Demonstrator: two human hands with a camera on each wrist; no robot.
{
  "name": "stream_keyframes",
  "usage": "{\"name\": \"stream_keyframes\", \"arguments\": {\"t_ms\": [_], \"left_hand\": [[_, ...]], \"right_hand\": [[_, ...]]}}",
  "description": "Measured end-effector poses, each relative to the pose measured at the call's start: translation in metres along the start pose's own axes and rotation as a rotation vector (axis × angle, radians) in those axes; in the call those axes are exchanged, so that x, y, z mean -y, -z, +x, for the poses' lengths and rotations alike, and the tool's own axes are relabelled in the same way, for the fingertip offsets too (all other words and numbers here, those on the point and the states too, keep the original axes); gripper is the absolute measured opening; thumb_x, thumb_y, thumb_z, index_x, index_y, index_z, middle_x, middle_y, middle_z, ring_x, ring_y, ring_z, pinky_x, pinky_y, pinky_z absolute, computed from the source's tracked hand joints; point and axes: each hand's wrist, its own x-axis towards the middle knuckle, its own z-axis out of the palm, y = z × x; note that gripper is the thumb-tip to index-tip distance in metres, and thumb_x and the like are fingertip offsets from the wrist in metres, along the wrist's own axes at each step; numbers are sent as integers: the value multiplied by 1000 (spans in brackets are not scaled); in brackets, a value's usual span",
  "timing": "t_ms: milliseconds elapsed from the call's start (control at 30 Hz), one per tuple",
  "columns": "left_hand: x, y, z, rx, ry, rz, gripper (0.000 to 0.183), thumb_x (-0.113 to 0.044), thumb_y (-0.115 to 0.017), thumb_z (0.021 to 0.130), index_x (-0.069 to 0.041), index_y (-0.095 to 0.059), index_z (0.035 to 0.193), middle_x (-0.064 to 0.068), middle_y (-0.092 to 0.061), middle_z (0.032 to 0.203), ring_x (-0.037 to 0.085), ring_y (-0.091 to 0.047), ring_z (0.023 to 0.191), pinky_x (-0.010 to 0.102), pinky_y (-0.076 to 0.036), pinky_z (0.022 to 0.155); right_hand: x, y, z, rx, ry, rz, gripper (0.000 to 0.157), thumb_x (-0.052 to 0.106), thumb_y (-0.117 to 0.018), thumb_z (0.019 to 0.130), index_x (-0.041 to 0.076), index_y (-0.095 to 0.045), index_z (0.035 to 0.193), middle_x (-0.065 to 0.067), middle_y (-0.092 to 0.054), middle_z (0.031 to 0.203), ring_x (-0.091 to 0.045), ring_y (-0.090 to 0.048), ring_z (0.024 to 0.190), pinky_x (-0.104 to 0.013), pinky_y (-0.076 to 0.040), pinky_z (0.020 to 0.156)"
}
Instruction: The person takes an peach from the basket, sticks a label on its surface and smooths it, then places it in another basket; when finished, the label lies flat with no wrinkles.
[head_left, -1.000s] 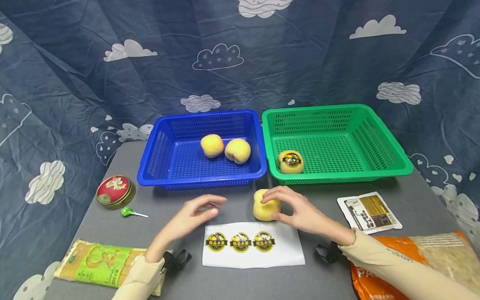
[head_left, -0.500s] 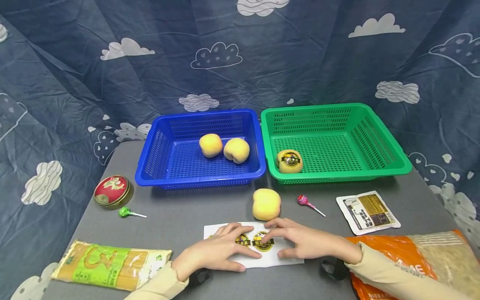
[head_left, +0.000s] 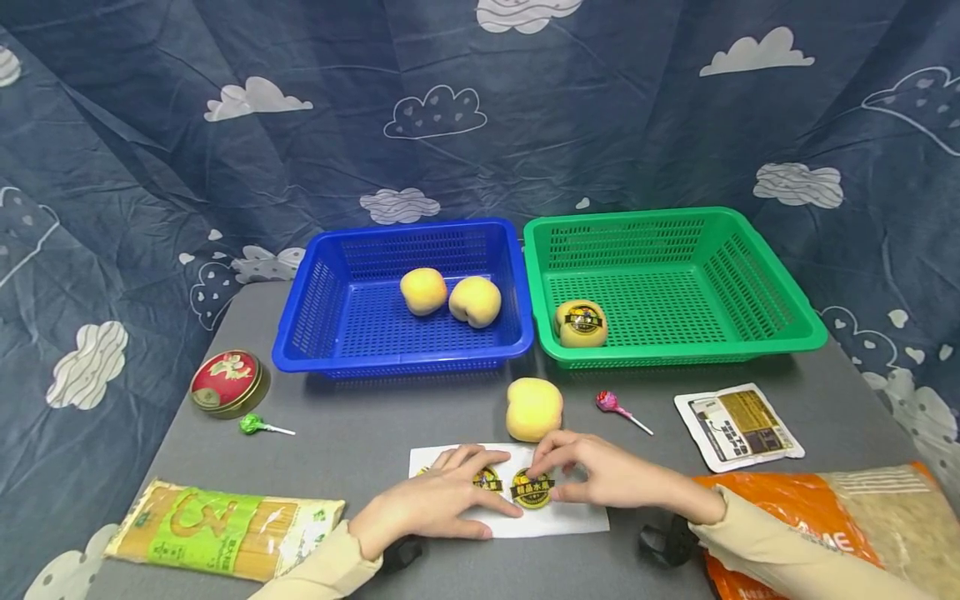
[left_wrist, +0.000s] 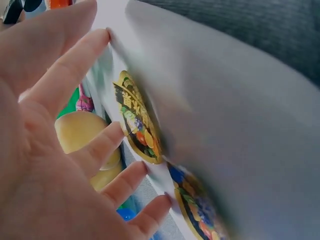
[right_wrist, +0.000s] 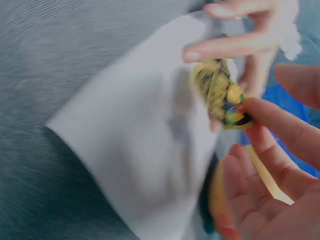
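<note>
A white sheet point(head_left: 577, 518) with round black-and-gold stickers lies on the table. My left hand point(head_left: 431, 504) rests on it, fingers spread, partly covering the left and middle stickers. My right hand point(head_left: 592, 473) is at the right-hand sticker point(head_left: 532, 490). In the right wrist view the index fingertip touches that sticker's edge, while the thumb stands apart; blur hides whether the edge is lifted. Just behind the sheet sits a yellow peach point(head_left: 534, 408) bearing no visible sticker. The left wrist view shows the left fingertips point(left_wrist: 137, 172) along the sheet beside the stickers.
A blue basket point(head_left: 408, 363) holds two peaches; a green basket point(head_left: 690, 348) holds one with a sticker. Around lie a round tin point(head_left: 228, 382), green lollipop point(head_left: 253, 423), pink lollipop point(head_left: 609, 402), noodle pack point(head_left: 217, 529), white pouch point(head_left: 738, 427) and orange bag point(head_left: 795, 508).
Both hands came down onto the sheet, the right one leaving the peach and uncovering the pink lollipop. Since half a second ago the right-hand sticker has shifted slightly right and toward me.
</note>
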Motion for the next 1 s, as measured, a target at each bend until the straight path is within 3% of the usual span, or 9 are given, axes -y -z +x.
{"name": "stream_keyframes", "arguments": {"t_ms": [100,167,400,500,667,800,1000], "left_hand": [[2,3,2,-24,10,-53,33,-41,-56,85,-39,-57,118,5,-33,139,24,-30,122,44,-32,94],[4,6,4,-77,33,-122,30,-38,-57,86,-35,-59,116,4,-38,134,21,-33,119,40,-34,92],[12,17,26,-460,166,-485,20,-17,-61,86,-14,-60,107,-4,-44,112,18,-46,104,33,-42,86],[13,16,36,-554,211,-579,23,-17,-61,86,-13,-57,108,-5,-43,110,22,-49,103,32,-46,81],[11,10,52,-589,281,-625,24,-27,-56,89,-16,-54,110,-1,-39,113,22,-46,106,31,-45,81],[8,8,61,-613,334,-628,21,-31,-54,90,-14,-52,102,0,-37,110,19,-45,102,29,-45,79],[7,6,69,-699,335,-576,17,-17,-61,86,-11,-46,92,4,-35,100,20,-46,91,32,-46,74]], "right_hand": [[1,10,2,-92,9,66,23,9,-65,81,10,-66,104,1,-56,101,-13,-52,95,-30,-46,75],[0,16,5,-167,11,78,22,9,-64,82,11,-66,104,2,-57,101,-14,-52,94,-31,-45,74],[0,31,13,-355,-77,39,19,3,-62,83,10,-67,100,1,-58,99,-17,-53,92,-33,-45,72],[-4,32,16,-401,-107,-13,17,3,-63,82,11,-68,97,2,-59,98,-15,-54,93,-34,-44,75],[-13,29,19,-449,-91,-131,17,4,-66,79,13,-68,93,7,-58,97,-12,-54,93,-34,-44,79],[-16,25,20,-461,-88,-215,16,7,-69,77,13,-68,92,6,-57,97,-12,-54,92,-35,-45,77],[-19,20,21,-478,-55,-261,22,10,-73,74,12,-65,94,6,-55,99,-11,-54,93,-34,-46,78]]}}
